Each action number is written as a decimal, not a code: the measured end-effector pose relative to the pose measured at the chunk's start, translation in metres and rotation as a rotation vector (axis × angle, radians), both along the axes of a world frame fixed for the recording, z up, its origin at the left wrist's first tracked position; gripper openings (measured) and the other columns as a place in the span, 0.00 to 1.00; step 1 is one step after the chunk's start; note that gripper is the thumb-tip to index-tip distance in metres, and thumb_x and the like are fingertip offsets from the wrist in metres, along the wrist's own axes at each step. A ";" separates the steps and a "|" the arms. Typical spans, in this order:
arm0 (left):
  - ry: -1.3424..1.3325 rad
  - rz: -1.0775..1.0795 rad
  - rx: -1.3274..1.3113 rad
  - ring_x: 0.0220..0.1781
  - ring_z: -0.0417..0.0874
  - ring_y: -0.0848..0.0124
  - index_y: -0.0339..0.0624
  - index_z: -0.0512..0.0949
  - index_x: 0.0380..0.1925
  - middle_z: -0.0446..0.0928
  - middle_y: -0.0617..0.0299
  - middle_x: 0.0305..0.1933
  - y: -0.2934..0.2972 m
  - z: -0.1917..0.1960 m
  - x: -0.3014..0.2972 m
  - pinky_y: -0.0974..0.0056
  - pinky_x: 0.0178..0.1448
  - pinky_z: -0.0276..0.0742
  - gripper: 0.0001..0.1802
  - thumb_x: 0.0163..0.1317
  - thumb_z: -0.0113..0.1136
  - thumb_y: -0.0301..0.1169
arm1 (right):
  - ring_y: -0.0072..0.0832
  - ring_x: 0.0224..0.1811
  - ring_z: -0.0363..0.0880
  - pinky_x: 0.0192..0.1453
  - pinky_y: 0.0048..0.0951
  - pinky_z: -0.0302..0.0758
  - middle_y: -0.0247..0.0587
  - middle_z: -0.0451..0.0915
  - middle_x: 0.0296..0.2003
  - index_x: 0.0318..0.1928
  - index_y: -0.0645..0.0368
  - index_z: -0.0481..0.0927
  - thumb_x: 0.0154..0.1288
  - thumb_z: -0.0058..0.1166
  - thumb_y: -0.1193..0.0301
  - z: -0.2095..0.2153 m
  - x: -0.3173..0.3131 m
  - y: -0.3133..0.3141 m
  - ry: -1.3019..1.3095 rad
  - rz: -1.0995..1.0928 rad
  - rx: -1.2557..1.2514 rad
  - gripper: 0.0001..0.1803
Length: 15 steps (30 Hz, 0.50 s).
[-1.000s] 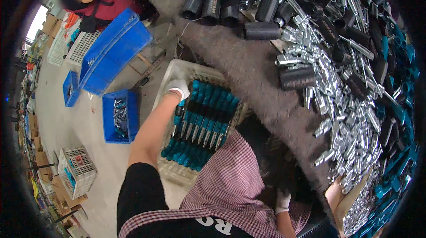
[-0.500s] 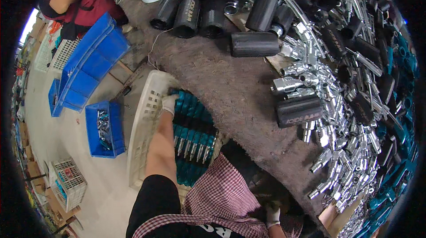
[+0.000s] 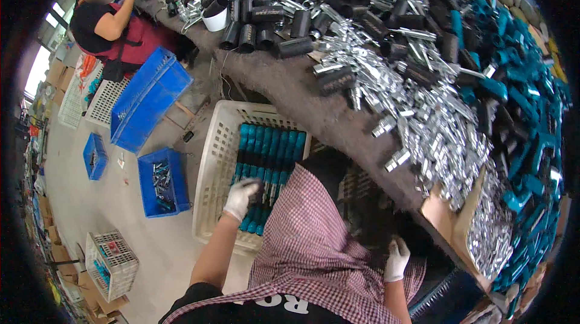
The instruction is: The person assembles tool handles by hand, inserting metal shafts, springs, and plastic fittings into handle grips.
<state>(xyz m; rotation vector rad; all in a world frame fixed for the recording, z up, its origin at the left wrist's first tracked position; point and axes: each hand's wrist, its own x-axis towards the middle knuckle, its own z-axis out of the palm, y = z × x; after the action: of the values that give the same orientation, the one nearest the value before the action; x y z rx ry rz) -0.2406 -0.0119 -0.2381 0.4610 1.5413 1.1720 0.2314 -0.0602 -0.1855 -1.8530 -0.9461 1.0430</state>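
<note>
My left hand (image 3: 240,198), in a white work glove, is over the cream plastic crate (image 3: 204,170), close to the teal tools inside. A dark blur hides its fingertips, so I cannot make out whether it holds anything. The teal tools (image 3: 266,143) lie side by side in rows, with black middles and silver metal ends. My right hand (image 3: 396,260), also white-gloved, is beside my checkered apron (image 3: 308,227) below the table's edge. Its fingers are partly extended, loosely bent, and nothing shows in them.
The worktable (image 3: 272,79) carries piled silver metal fittings (image 3: 417,118), black sleeves (image 3: 296,46) and teal parts (image 3: 525,112). Blue bins (image 3: 163,182) and another crate (image 3: 112,263) stand on the floor at left. Another person (image 3: 109,22) works at the table's far left.
My left hand has drawn back from the crate's far end toward its near half. My right hand has come up and right. The view has shifted, showing more of the table and crate.
</note>
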 end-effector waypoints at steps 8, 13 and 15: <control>0.601 -0.401 0.378 0.49 0.83 0.67 0.33 0.81 0.46 0.84 0.55 0.46 0.011 0.110 0.059 0.65 0.55 0.76 0.14 0.61 0.57 0.26 | 0.30 0.48 0.79 0.58 0.28 0.71 0.44 0.83 0.45 0.47 0.70 0.81 0.66 0.46 0.75 0.124 -0.011 0.018 -0.058 0.188 0.323 0.15; 0.344 0.120 0.063 0.47 0.82 0.65 0.33 0.80 0.50 0.84 0.55 0.46 0.029 0.018 -0.027 0.64 0.55 0.74 0.19 0.60 0.63 0.30 | 0.33 0.50 0.79 0.59 0.37 0.74 0.49 0.79 0.49 0.58 0.69 0.73 0.72 0.46 0.67 0.106 0.013 0.014 0.437 0.049 0.337 0.20; 0.284 0.283 -0.007 0.45 0.82 0.67 0.31 0.80 0.51 0.84 0.54 0.45 0.007 -0.049 -0.088 0.63 0.53 0.74 0.22 0.59 0.64 0.34 | 0.39 0.56 0.74 0.63 0.46 0.69 0.47 0.76 0.55 0.59 0.58 0.73 0.71 0.50 0.55 0.095 0.020 0.023 1.004 0.038 0.334 0.25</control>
<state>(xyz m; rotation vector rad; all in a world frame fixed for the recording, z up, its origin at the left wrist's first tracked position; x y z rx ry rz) -0.3284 -0.0052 -0.2875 0.4277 1.9014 1.3606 0.2517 -0.0376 -0.0909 -0.8339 -0.4843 1.4961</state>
